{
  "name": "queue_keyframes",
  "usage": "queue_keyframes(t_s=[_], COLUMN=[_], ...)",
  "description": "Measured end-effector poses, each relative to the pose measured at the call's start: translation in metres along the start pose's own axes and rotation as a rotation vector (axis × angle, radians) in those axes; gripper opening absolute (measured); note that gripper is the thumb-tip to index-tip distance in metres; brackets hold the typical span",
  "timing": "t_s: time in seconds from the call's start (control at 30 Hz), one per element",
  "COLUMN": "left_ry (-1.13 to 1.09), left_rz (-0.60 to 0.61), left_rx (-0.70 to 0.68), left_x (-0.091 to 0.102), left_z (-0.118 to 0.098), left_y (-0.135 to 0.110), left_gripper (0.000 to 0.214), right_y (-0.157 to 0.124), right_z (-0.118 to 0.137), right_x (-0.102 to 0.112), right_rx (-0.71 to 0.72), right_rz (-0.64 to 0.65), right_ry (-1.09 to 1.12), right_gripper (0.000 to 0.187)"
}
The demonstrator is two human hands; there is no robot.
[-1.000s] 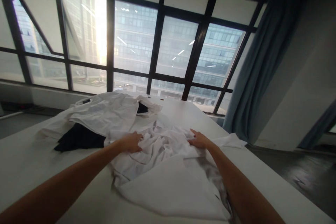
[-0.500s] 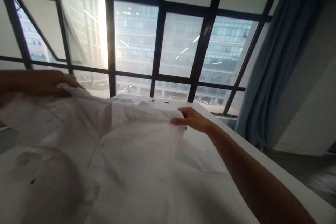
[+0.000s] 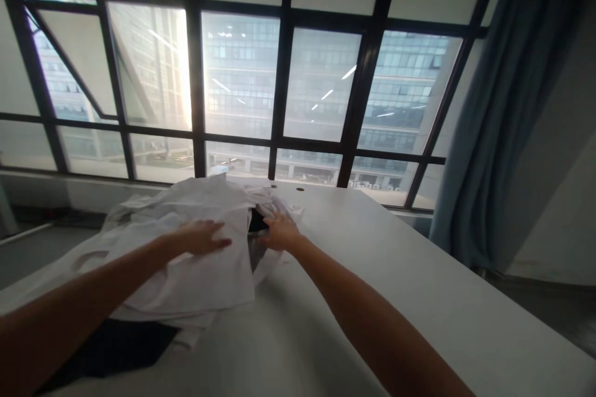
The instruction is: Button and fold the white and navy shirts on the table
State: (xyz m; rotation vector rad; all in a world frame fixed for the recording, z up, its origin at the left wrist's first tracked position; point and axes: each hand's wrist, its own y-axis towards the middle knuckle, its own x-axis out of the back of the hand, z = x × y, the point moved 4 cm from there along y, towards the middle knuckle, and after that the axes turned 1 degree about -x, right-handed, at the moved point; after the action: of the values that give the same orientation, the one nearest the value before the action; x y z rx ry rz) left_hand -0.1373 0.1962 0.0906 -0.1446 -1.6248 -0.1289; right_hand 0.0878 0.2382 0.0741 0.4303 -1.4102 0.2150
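Observation:
A pile of thin white garments (image 3: 181, 205) lies rumpled on the left part of a white table (image 3: 354, 260). My left hand (image 3: 202, 237) rests on top of the pile, its thumb and fingers apart. At the pile's right edge my right hand (image 3: 280, 231) touches the loose white cloth, fingers spread and partly hidden at the tips. A small black patch (image 3: 257, 221) shows between the cloth and that hand. Under the near side of the pile, dark fabric (image 3: 123, 344) sticks out, partly behind my left forearm.
A large black-framed window (image 3: 242, 74) rises beyond the table, one pane at the left tilted open. Blue curtains (image 3: 493, 136) hang at the right. A round dark hole (image 3: 300, 189) marks the far tabletop, and the table's right edge slants toward me.
The white garment that both hands held raised and stretched has come down onto the pile. Both hands have released it; my left moved right and down, my right moved left.

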Motion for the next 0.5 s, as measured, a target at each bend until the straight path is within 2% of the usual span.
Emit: queue_keyframes(t_s=[0.07,0.13,0.23,0.37,0.5], left_ry=[0.045,0.076,0.068,0.047,0.047], left_rz=[0.224,0.298,0.246,0.108,0.010], left_rx=[-0.063,-0.113,-0.143,-0.177,-0.229], left_x=[-0.035,-0.053,-0.063,-0.069,-0.076], left_z=[-0.013,-0.012,0.003,0.016,0.025], left_y=[-0.026,-0.050,-0.070,-0.078,-0.083], left_gripper=[0.096,0.101,0.085,0.064,0.059], right_y=[-0.022,-0.038,-0.049,-0.061,-0.087], right_z=[-0.005,-0.012,-0.021,-0.026,-0.029], right_x=[-0.015,-0.022,-0.016,0.001,0.002], right_rx=[-0.029,-0.058,-0.108,-0.187,-0.182], right_rz=[0.047,0.065,-0.023,-0.177,-0.126], right_ry=[-0.060,-0.098,-0.131,-0.083,-0.032], right_gripper=[0.073,0.065,0.055,0.064,0.068])
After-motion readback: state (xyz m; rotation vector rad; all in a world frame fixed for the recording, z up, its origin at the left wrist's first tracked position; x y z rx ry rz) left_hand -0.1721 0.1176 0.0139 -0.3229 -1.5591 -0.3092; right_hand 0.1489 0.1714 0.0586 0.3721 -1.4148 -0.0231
